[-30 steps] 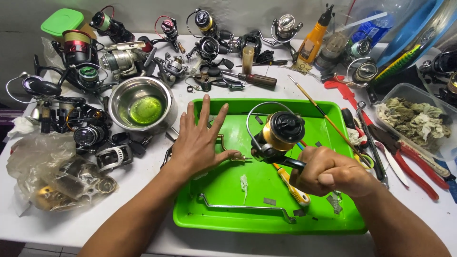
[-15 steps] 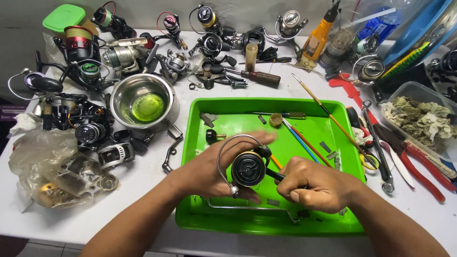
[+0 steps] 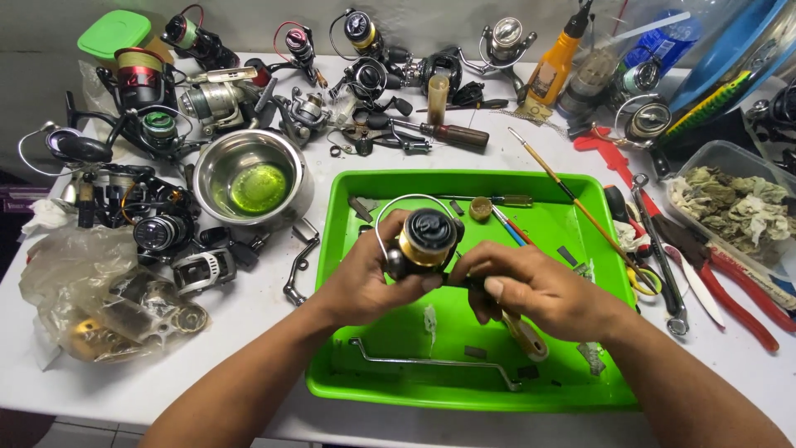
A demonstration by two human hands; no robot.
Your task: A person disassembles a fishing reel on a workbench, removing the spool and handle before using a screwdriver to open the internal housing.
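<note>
— Over the green tray, near the middle of the white table, what does the person hold?

— A black-and-gold spinning reel, raised above the tray (wire bail arching to its left). The left hand grasps its left side; the right hand grips it from the right.

— And around it?

— A steel bowl far left, red pliers right, a bent metal rod near.

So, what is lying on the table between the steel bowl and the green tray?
In the head view, a bent metal crank handle lies on the white table between the steel bowl and the green tray.
</note>
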